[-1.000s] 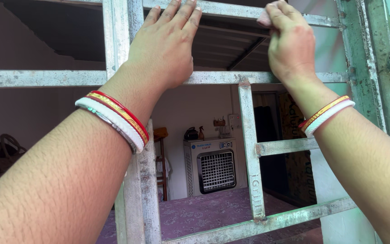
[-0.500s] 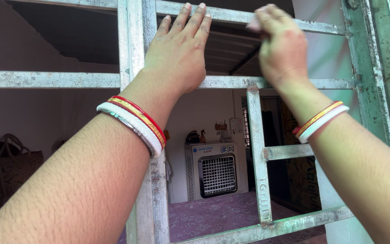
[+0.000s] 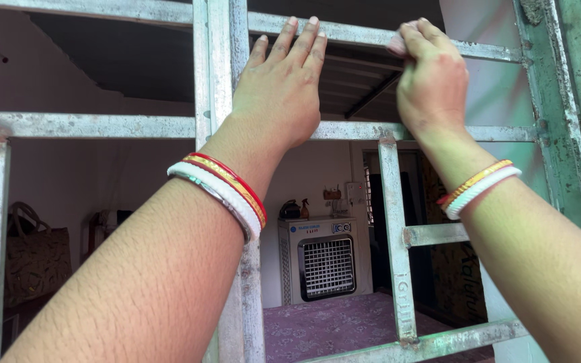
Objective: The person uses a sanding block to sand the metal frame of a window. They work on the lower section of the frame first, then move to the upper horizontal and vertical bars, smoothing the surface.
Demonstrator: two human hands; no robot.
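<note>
**Head view: two hands working along the top bar of a worn metal grille**

Head camera is looking up at a grey, flaking metal grille (image 3: 398, 235). The left hand (image 3: 280, 87) is resting flat on it, fingers together and extended, tips touching the top bar (image 3: 358, 32) just right of the upright bar (image 3: 220, 67). The right hand (image 3: 432, 84) is curling around a small pinkish pad (image 3: 397, 44), pinching it against the same bar further right.

The pad is looking soft and light, likely squashing under pressure, so a fingertip pinch should be enough. The grille seems stiff and fixed, its surface rough and possibly sharp where paint is peeling.

Most of the pad is hiding under the fingers, so its shape and material are hard to tell. Bangles (image 3: 226, 188) are circling both wrists. Far behind, an air cooler (image 3: 321, 259) is standing in a dim room, its details blurry.
</note>
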